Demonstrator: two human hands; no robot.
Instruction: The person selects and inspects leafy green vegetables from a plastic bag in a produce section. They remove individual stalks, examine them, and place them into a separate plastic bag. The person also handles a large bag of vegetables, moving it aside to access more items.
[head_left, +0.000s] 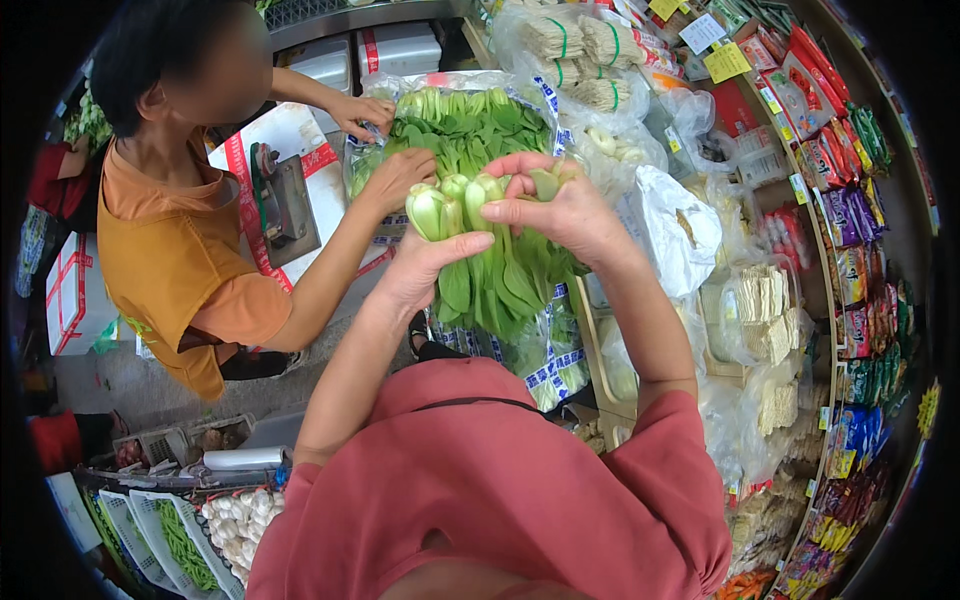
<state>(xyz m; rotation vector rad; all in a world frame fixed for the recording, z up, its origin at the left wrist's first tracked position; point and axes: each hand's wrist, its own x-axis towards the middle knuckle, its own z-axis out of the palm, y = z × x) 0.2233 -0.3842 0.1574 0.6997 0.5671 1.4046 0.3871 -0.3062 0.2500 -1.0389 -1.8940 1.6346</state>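
Several heads of bok choy (480, 262) are bunched in my left hand (431, 262), white stem bases up and green leaves hanging down. My right hand (555, 206) pinches at the stem bases with thumb and fingers, and a loose pale leaf (546, 182) sits in its grasp. Just beyond my hands, a plastic-lined box holds rows of bok choy (480, 124). A co-worker (180, 225) in an orange vest stands at the left, both hands at that box's left edge. Beneath the bunch, plastic bags of greens (551, 360) with blue-printed tape are partly hidden.
A scale (285, 199) rests on a white foam box (307, 139) at the left. Shelves of packaged snacks (855, 270) curve along the right. Nearer are bagged dried noodles (769, 307) and a white plastic bag (675, 225). Baskets of green beans (180, 540) and garlic (240, 525) stand lower left.
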